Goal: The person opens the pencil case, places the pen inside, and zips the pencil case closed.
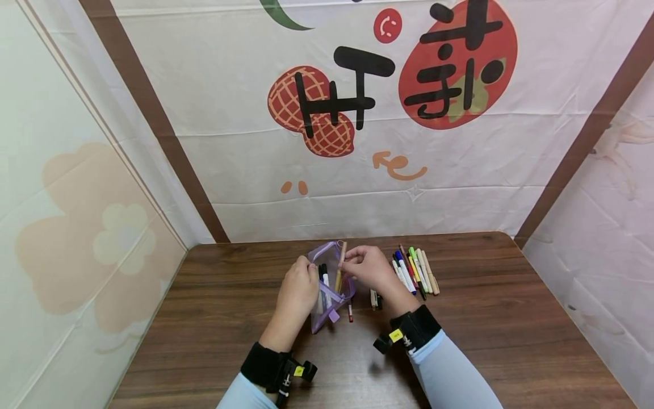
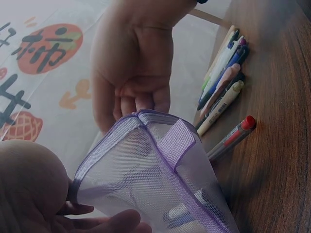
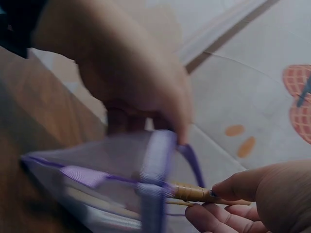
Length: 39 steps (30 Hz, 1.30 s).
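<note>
A mesh pencil pouch (image 1: 317, 321) with purple trim is held up with its mouth gaping. My left hand (image 1: 298, 287) grips its left edge, the thumb near the rim in the head view. At the mouth, my right hand (image 1: 372, 268) pinches a tan pen (image 3: 192, 192) between thumb and fingers. The lower part of that pen reaches inside the pouch. Several pens (image 1: 325, 277) show within, some dark-capped, blurred by the mesh in the left wrist view. Just right of the pouch, a red-capped pen (image 2: 233, 138) lies on the table, partly hidden.
Several pens and markers (image 1: 420, 271) lie side by side on the wooden table (image 1: 511, 329), right of my right hand. Another few pens (image 1: 374, 299) lie partly hidden beneath the right wrist. A printed cloth (image 1: 245, 170) hangs behind the table's back edge.
</note>
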### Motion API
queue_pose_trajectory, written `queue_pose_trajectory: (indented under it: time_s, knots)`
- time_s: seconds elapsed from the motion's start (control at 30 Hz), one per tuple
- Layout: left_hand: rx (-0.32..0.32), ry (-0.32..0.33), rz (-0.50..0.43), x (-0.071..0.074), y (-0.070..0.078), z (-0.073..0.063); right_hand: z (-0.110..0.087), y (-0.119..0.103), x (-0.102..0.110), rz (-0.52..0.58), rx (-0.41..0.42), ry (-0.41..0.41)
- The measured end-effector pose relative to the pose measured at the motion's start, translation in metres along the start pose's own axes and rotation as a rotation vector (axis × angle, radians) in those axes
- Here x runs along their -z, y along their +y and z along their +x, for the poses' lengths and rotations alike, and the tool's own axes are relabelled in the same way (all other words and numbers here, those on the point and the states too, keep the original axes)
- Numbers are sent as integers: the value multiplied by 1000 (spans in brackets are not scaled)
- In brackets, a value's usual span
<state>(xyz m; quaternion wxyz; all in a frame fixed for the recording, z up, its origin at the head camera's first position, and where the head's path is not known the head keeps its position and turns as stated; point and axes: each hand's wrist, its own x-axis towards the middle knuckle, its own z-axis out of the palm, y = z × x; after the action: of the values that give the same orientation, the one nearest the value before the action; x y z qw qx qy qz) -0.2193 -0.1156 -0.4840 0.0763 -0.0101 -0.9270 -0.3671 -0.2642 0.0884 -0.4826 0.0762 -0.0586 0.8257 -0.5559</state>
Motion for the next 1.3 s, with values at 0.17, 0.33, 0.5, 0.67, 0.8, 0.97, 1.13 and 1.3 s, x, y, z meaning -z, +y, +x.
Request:
queue_pose_trajectory:
  time_s: [0.17, 0.33, 0.5, 0.67, 0.8, 0.97, 1.13, 1.3]
  knots:
    - [3, 6, 0, 0, 1, 0, -2, 0, -17, -38, 18, -97]
    - [1, 15, -2, -1, 1, 2, -5, -2, -15, -77, 70, -199]
    - [7, 12, 7, -1, 2, 2, -3, 0, 3, -82, 75, -193]
    - [1, 2, 7, -2, 3, 1, 1, 3, 30, -148, 47, -124]
    - [1, -2, 5, -2, 3, 1, 2, 8, 55, -237, 0, -43]
    - [3, -5, 10, -3, 2, 2, 1, 14, 84, -310, -61, 37]
    - [7, -7, 11, -4, 2, 1, 0, 23, 104, -384, -99, 101]
    - [5, -6, 13, -4, 1, 2, 1, 33, 119, -454, -130, 147]
